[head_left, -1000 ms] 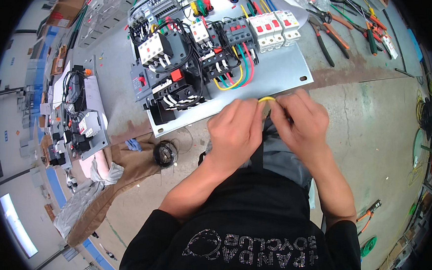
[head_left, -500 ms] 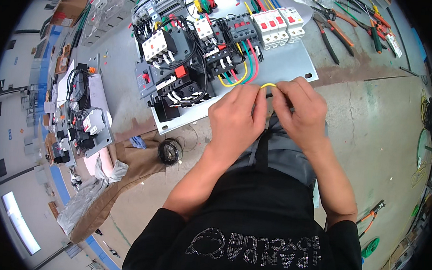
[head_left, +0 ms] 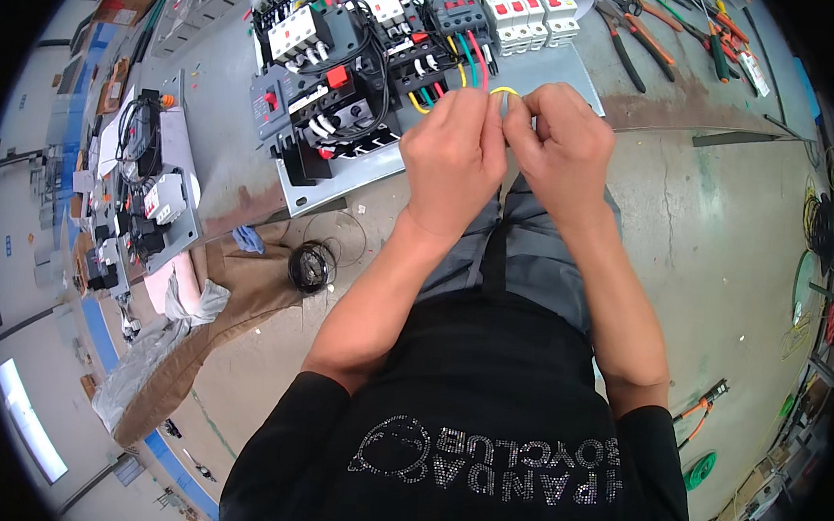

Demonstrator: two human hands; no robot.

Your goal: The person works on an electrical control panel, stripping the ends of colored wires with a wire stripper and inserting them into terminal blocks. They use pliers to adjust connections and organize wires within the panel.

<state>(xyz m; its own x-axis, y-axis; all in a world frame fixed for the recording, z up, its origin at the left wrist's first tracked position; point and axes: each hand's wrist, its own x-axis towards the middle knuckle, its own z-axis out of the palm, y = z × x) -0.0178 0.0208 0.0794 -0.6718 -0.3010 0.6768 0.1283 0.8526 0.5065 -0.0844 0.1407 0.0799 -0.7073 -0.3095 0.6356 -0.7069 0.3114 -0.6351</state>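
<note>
Between my two hands a short piece of yellow wire [head_left: 505, 90] arches up, pinched at both sides. My left hand [head_left: 454, 162] has its fingers closed on the wire's left part. On the other side, my right hand [head_left: 567, 150] grips it with thumb and curled fingers. Both hands are close together, just in front of the near edge of a metal mounting plate [head_left: 345, 184]. The plate carries contactors [head_left: 299, 36], black relays and white circuit breakers [head_left: 519, 20] with red switches. Red, green and yellow wires run down from a dark contactor [head_left: 459, 15] and pass behind my left hand.
Pliers [head_left: 632, 46] and other hand tools lie on the bench at the far right. A second plate of components [head_left: 158, 197] stands at the left, beside another person's brown trousers [head_left: 234, 288]. Black wire coil [head_left: 312, 266] and orange-handled pliers [head_left: 702, 412] are lower down.
The whole view has shifted, so the plate sits higher and further left. My hands have drawn closer together, and the yellow wire between them shows a tighter bend.
</note>
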